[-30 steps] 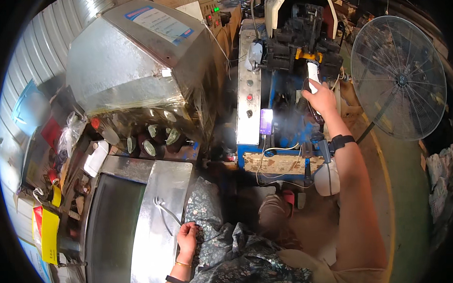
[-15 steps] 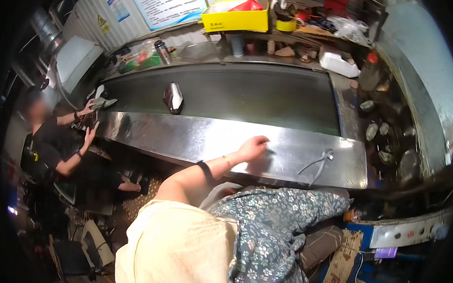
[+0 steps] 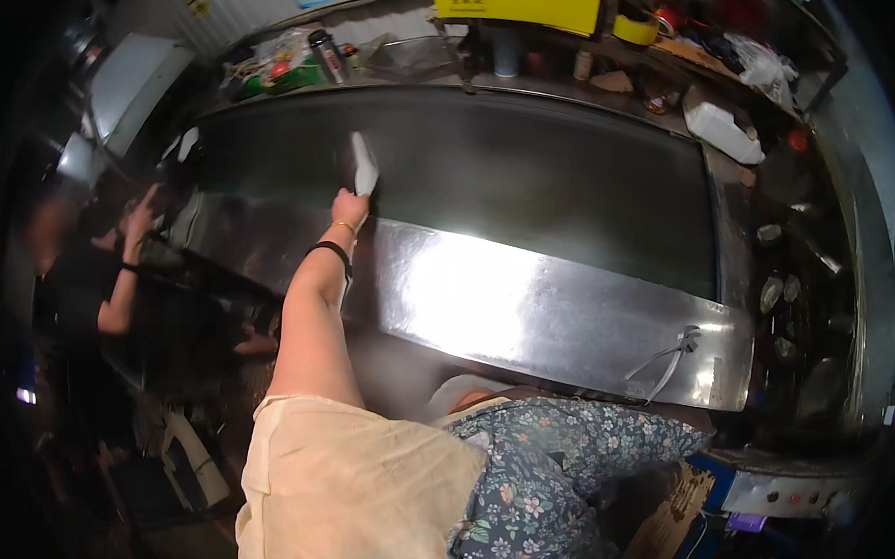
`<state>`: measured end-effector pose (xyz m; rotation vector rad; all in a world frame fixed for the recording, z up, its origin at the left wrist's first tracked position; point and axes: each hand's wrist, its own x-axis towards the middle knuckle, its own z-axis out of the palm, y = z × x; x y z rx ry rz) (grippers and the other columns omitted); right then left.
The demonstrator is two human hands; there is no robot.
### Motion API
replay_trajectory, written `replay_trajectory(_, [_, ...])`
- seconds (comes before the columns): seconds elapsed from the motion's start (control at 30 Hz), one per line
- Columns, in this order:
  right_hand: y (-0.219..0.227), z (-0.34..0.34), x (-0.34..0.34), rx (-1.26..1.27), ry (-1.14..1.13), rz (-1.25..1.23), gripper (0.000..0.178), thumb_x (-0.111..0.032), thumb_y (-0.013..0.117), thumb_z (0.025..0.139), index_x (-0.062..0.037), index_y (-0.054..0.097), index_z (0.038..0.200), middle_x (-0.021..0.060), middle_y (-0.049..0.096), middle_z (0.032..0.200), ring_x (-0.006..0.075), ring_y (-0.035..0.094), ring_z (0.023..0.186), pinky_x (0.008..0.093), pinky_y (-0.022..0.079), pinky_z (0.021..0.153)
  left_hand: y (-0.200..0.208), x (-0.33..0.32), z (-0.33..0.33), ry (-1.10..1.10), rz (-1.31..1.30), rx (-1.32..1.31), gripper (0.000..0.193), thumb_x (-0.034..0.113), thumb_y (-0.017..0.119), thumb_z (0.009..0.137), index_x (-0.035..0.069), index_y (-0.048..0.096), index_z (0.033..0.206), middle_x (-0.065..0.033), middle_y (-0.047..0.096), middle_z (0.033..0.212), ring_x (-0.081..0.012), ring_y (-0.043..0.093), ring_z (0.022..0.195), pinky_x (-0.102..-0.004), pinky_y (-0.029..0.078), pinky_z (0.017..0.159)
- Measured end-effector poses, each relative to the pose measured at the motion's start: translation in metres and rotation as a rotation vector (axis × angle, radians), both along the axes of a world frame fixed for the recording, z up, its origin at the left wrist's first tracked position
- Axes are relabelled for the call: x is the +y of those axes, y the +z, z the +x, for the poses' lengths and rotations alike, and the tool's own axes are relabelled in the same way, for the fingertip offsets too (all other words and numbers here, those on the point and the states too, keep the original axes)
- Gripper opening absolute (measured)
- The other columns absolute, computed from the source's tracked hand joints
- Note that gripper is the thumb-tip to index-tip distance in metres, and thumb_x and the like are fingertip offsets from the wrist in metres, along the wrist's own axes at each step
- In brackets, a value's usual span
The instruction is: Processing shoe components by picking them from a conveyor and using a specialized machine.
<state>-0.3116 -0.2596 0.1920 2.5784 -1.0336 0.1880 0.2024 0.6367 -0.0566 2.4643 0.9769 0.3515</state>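
Note:
My left hand (image 3: 350,206) reaches across the metal ledge (image 3: 457,279) to the dark belt-like surface (image 3: 523,178) behind it. Its fingers are closed at the near end of a shoe (image 3: 365,164), white on one side and dark on the other. Motion blurs the shoe, and the fingertips are partly hidden. A black band and a thin gold bracelet circle my left wrist. My right hand is out of sight. On the right end of the ledge lie thin grey strips (image 3: 675,358).
At the left, a co-worker (image 3: 83,282) sits with raised hands beside the surface. Behind it, a shelf holds a thermos (image 3: 327,57), a yellow box (image 3: 517,6) and a white plastic container (image 3: 720,127). A control panel (image 3: 790,494) stands at the lower right.
My left hand has moved left and farther away, from over the metal ledge to the shoe, and closed on it. The view has shifted. The co-worker's hands have moved.

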Motion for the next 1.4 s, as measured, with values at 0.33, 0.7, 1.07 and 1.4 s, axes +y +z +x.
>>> replay_trajectory(0.33, [-0.221, 0.016, 0.161, -0.015, 0.029, 0.661, 0.041, -0.031, 0.058, 0.09, -0.0064, 0.059, 0.123, 0.0144, 0.065, 0.112, 0.0293, 0.063, 0.1, 0.0406, 0.05, 0.088, -0.004, -0.015, 0.067, -0.211, -0.688, 0.021, 0.049, 0.037, 0.064, 0.082, -0.004, 0.067, 0.107, -0.0146, 0.067, 0.107, -0.0261, 0.064, 0.098, -0.0343, 0.05, 0.084])
replay_trajectory(0.7, [-0.133, 0.195, 0.174, -0.978, 0.362, 1.378, 0.039, -0.022, 0.065, 0.091, -0.0018, 0.058, 0.124, 0.0118, 0.068, 0.112, 0.013, 0.061, 0.102, 0.0283, 0.049, 0.086, 0.082, -0.358, -0.109, -0.953, -1.626, 0.32, 0.041, 0.02, 0.071, 0.079, -0.002, 0.059, 0.111, -0.0096, 0.066, 0.099, -0.0187, 0.065, 0.085, -0.0302, 0.052, 0.072])
replay_trajectory(1.07, [-0.1, 0.14, 0.221, -0.908, 0.664, 0.463, 0.03, -0.027, 0.073, 0.078, -0.0085, 0.066, 0.101, 0.0068, 0.068, 0.096, 0.0255, 0.069, 0.077, 0.0338, 0.056, 0.065, 0.119, -0.579, -0.231, -1.521, -1.658, 0.694, 0.052, 0.037, 0.048, 0.099, -0.002, 0.046, 0.134, -0.0096, 0.058, 0.12, -0.0188, 0.054, 0.107, -0.0321, 0.042, 0.097])
replay_trajectory(1.4, [-0.128, 0.14, 0.187, -0.9, 0.596, 0.802, 0.029, -0.031, 0.072, 0.08, -0.0093, 0.066, 0.099, 0.0104, 0.069, 0.092, 0.0299, 0.067, 0.078, 0.0371, 0.054, 0.064, 0.108, -0.625, -0.245, -1.267, -1.472, 0.717, 0.045, 0.031, 0.039, 0.103, -0.006, 0.053, 0.123, -0.0116, 0.06, 0.115, -0.0198, 0.056, 0.108, -0.0298, 0.042, 0.098])
